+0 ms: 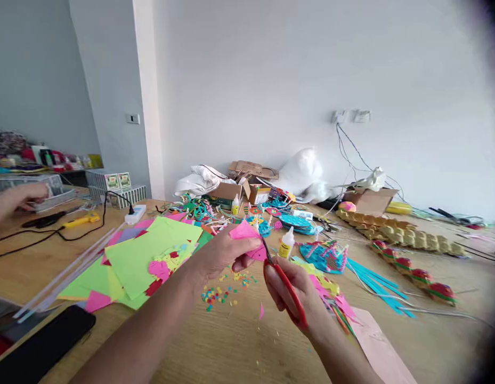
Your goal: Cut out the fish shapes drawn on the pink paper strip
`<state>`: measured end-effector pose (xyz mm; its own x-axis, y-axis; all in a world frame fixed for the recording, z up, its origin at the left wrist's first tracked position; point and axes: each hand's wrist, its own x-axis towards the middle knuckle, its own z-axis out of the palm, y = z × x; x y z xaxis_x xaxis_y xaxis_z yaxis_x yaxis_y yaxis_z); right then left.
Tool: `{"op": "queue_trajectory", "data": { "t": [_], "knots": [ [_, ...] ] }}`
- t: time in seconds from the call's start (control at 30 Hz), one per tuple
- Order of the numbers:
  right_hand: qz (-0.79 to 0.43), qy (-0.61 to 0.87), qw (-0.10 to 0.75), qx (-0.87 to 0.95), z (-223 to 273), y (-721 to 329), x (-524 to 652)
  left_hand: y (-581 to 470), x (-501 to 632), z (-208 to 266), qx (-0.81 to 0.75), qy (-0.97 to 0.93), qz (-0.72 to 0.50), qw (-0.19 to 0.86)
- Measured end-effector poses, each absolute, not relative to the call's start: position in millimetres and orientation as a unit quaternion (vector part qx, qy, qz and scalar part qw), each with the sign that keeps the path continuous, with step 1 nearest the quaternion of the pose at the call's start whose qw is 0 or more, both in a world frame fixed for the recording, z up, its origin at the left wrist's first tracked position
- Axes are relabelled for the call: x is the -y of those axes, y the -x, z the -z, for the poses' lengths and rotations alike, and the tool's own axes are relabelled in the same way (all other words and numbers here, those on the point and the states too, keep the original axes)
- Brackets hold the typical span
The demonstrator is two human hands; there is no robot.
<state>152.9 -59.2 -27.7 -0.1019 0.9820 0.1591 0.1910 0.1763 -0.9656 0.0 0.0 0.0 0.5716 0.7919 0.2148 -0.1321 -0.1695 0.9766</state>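
Observation:
My left hand (227, 248) pinches a piece of pink paper (245, 230) over the middle of the table. My right hand (293, 288) is wrapped round red-handled scissors (293, 298), whose dark blades meet the right edge of the pink paper. Just behind the scissors stands a glue bottle (286, 243) with a yellow label. Below my left hand, small coloured paper dots (219, 295) are scattered on the wood. A pink paper scrap (261, 311) lies on the table beneath the scissors.
Green paper sheets (151, 256) are piled on the left, near a black phone (47, 341). Egg-carton strips (423, 240), blue paper strips (379, 285) and a decorated blue craft piece (323, 256) lie to the right. Cardboard boxes (227, 194) stand by the wall. Another person's hand (31, 194) is far left.

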Motion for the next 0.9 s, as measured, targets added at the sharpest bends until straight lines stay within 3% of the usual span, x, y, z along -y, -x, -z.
{"op": "queue_trajectory", "data": {
  "t": [0.9],
  "knots": [
    [-0.401, 0.485, 0.433, 0.645, 27.1, -155.3, 61.5, 2.1, -0.1, -6.5, -0.268, -0.681, -0.36, 0.578]
  ]
}}
